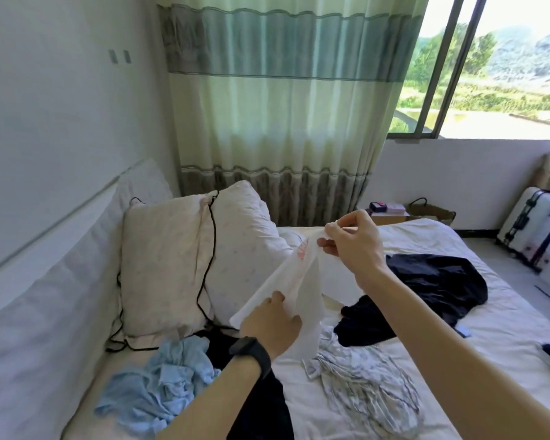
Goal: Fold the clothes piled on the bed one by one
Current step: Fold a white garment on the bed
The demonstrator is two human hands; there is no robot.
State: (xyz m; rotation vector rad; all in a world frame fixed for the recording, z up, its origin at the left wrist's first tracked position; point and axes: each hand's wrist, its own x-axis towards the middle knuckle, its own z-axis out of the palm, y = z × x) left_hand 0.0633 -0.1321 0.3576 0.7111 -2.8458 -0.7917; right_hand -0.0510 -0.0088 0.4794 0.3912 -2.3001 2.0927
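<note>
Our left hand and right hand grip the thin white red-printed garment above the white-sheeted bed, fingers pinched onto it. We seem to be finding its edges; next it needs spreading flat.

There are two pillows. There are five clothes: one white garment, one light blue garment, one grey striped shirt and two big dark garments. There are two hands, one black wristband, one suitcase, one curtain and one basket
</note>
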